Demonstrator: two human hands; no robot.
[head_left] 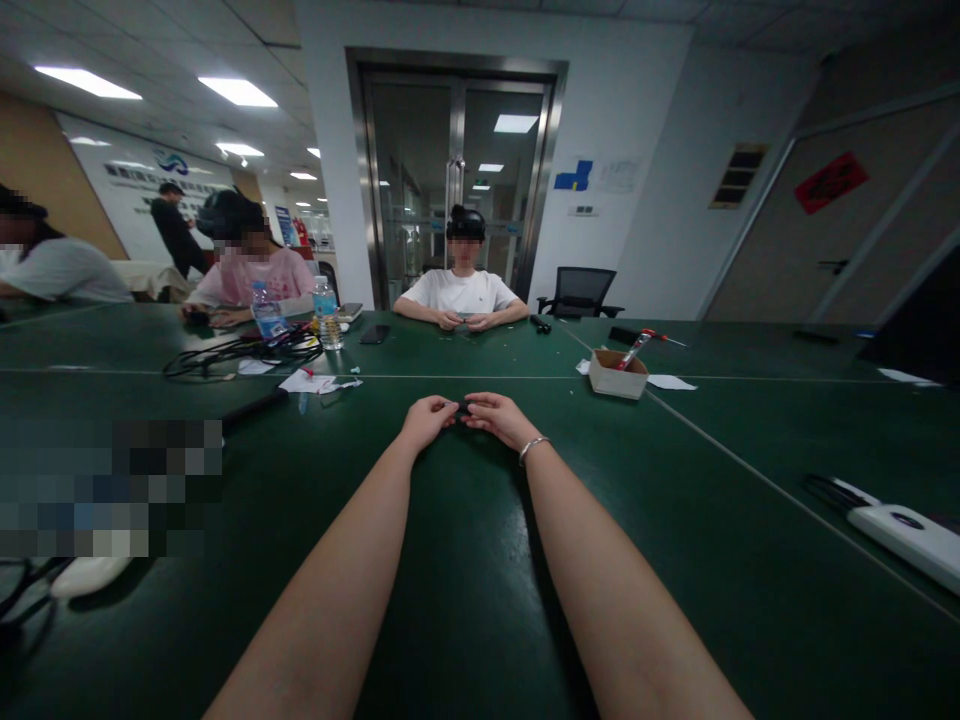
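Note:
My left hand (430, 421) and my right hand (499, 418) meet over the green table (465, 560), both arms stretched forward. Between their fingertips is a small dark piece (461, 408), too small to name. The left thumb and fingers pinch its left side; the right fingers close on it from the other side. A silver bangle (533, 449) circles my right wrist. My fingers hide much of the piece.
A paper box (619, 377) with tools stands ahead to the right. Water bottles (327, 315), tangled black cables (247, 355) and paper scraps (319, 383) lie ahead left. A white device (911, 530) sits at right. Across the table, a person (465, 290) is seated.

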